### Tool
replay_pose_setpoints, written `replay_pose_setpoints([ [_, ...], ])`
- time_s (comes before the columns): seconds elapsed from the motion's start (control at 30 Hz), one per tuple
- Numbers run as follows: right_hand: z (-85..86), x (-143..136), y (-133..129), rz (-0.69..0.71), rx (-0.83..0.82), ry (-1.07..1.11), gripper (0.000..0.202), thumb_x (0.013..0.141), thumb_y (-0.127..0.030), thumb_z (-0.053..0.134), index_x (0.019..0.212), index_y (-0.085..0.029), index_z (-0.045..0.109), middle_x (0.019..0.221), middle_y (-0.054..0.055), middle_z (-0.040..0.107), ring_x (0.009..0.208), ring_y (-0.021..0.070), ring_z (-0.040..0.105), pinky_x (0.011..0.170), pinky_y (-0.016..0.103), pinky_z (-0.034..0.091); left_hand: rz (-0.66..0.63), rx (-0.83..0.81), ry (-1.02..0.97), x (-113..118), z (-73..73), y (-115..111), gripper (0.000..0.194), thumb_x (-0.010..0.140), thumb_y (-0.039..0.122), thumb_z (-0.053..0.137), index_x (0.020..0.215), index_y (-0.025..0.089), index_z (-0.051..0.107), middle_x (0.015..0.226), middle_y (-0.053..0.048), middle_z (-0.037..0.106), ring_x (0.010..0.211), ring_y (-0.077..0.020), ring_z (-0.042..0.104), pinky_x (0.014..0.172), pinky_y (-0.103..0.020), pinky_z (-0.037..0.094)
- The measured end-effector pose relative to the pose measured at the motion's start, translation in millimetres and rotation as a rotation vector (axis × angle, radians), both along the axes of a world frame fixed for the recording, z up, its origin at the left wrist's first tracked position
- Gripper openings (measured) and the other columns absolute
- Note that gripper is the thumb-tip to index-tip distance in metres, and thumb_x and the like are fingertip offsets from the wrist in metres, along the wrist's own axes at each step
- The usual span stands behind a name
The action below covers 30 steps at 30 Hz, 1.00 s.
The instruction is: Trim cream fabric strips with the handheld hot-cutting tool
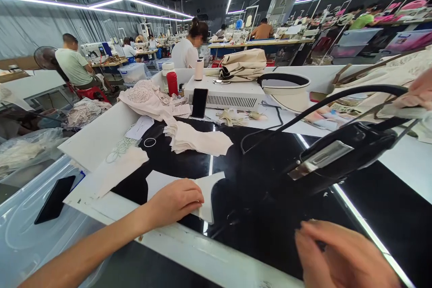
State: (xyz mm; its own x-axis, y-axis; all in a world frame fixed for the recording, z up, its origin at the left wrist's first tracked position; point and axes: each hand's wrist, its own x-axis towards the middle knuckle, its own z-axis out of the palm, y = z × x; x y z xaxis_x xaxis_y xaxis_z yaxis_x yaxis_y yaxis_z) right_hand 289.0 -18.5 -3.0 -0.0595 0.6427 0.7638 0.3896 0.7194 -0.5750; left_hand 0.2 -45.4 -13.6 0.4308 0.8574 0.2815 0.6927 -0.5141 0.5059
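My left hand [175,198] rests on a white fabric piece with curved edges [211,189]. Its fingers are drawn together at a narrow strip near the middle of the piece, which lies flat on the glossy black tabletop [256,166]. At the lower right, my right hand [340,252] is above the black surface, blurred, with thumb and forefinger close together; anything between them is too small to tell. Behind my left hand lies a stack of cream fabric pieces [202,139]. A single pale piece [126,168] lies to its left.
Another hand [421,92] is at the upper right by a black device with a metal plate [340,157] and cable. Behind are a phone [200,102], a white vented box [224,92], a red bottle [172,83] and crumpled fabric [148,96]. People sit beyond.
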Motion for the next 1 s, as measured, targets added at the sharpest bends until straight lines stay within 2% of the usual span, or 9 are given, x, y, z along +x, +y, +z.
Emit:
replay_pose_setpoints([
  [0.1, 9.3, -1, 17, -0.099, -0.175, 0.330, 0.039, 0.081, -0.033, 0.084, 0.116, -0.036, 0.069, 0.098, 0.003, 0.061, 0.086, 0.0235, 0.059, 0.081, 0.044, 0.049, -0.106, 0.086, 0.027, 3, -10.7, -8, 0.012, 0.104, 0.022, 0.057, 0.102, 0.018, 0.068, 0.106, -0.006, 0.072, 0.097, -0.0175, 0.067, 0.094, -0.029, 0.054],
  [0.17, 16.2, -8, 33, 0.008, -0.248, 0.399, 0.069, 0.068, -0.041, 0.093, 0.130, -0.040, 0.062, 0.118, 0.006, 0.062, 0.107, 0.0285, 0.060, 0.088, 0.048, 0.050, -0.133, 0.134, 0.066, 6, -15.6, -8, 0.011, 0.103, 0.022, 0.059, 0.101, 0.018, 0.068, 0.106, -0.006, 0.073, 0.100, -0.0184, 0.069, 0.097, -0.030, 0.054],
  [0.23, 24.8, -16, 46, 0.113, -0.284, 0.387, 0.083, 0.064, -0.050, 0.093, 0.138, -0.038, 0.055, 0.133, 0.008, 0.060, 0.124, 0.0324, 0.057, 0.095, 0.051, 0.052, -0.165, 0.176, 0.132, 10, -17.1, -7, 0.011, 0.103, 0.023, 0.059, 0.100, 0.018, 0.068, 0.105, -0.006, 0.074, 0.102, -0.0189, 0.069, 0.099, -0.031, 0.054],
  [0.3, 34.0, -24, 56, 0.212, -0.287, 0.382, 0.080, 0.067, -0.052, 0.091, 0.136, -0.034, 0.055, 0.131, 0.008, 0.064, 0.122, 0.0315, 0.062, 0.097, 0.052, 0.053, -0.207, 0.202, 0.199, 13, -16.1, -5, 0.013, 0.104, 0.021, 0.057, 0.098, 0.018, 0.068, 0.103, -0.006, 0.074, 0.103, -0.0188, 0.069, 0.099, -0.030, 0.055],
  [0.37, 42.0, -31, 60, 0.286, -0.276, 0.412, 0.062, 0.072, -0.048, 0.088, 0.125, -0.031, 0.060, 0.117, 0.005, 0.071, 0.104, 0.0263, 0.070, 0.090, 0.047, 0.058, -0.237, 0.222, 0.244, 16, -15.0, -4, 0.018, 0.105, 0.018, 0.053, 0.095, 0.018, 0.068, 0.100, -0.006, 0.074, 0.099, -0.0183, 0.069, 0.095, -0.029, 0.056],
  [0.5, 50.5, -46, 61, 0.294, -0.287, 0.438, 0.034, 0.080, -0.038, 0.084, 0.105, -0.028, 0.063, 0.093, -0.002, 0.072, 0.072, 0.0179, 0.070, 0.071, 0.037, 0.059, -0.224, 0.265, 0.275, 19, -19.0, -6, 0.024, 0.103, 0.009, 0.050, 0.090, 0.019, 0.066, 0.094, -0.006, 0.072, 0.090, -0.0166, 0.069, 0.085, -0.027, 0.058],
  [0.6, 51.8, -57, 55, 0.301, -0.274, 0.408, 0.039, 0.078, -0.031, 0.086, 0.108, -0.028, 0.061, 0.091, -0.003, 0.070, 0.068, 0.0164, 0.067, 0.066, 0.034, 0.057, -0.201, 0.295, 0.283, 21, -25.2, -8, 0.024, 0.099, 0.004, 0.050, 0.088, 0.019, 0.065, 0.092, -0.006, 0.071, 0.089, -0.0166, 0.068, 0.084, -0.027, 0.058],
  [0.77, 45.3, -73, 31, 0.408, -0.338, 0.464, 0.059, 0.082, -0.027, 0.083, 0.133, -0.029, 0.052, 0.085, -0.002, 0.065, 0.063, 0.0166, 0.063, 0.057, 0.033, 0.056, -0.077, 0.275, 0.222, 25, -29.0, -11, 0.021, 0.100, 0.010, 0.050, 0.090, 0.018, 0.066, 0.093, -0.005, 0.072, 0.089, -0.0166, 0.068, 0.080, -0.026, 0.058],
  [1.0, 30.7, -91, 4, 0.604, -0.351, 0.626, 0.050, 0.088, -0.036, 0.077, 0.131, -0.031, 0.051, 0.081, -0.002, 0.062, 0.061, 0.0151, 0.062, 0.051, 0.029, 0.056, -0.012, 0.182, 0.118, 26, -26.5, -12, 0.017, 0.099, 0.015, 0.054, 0.089, 0.019, 0.068, 0.096, -0.004, 0.074, 0.092, -0.0173, 0.069, 0.083, -0.027, 0.057],
])
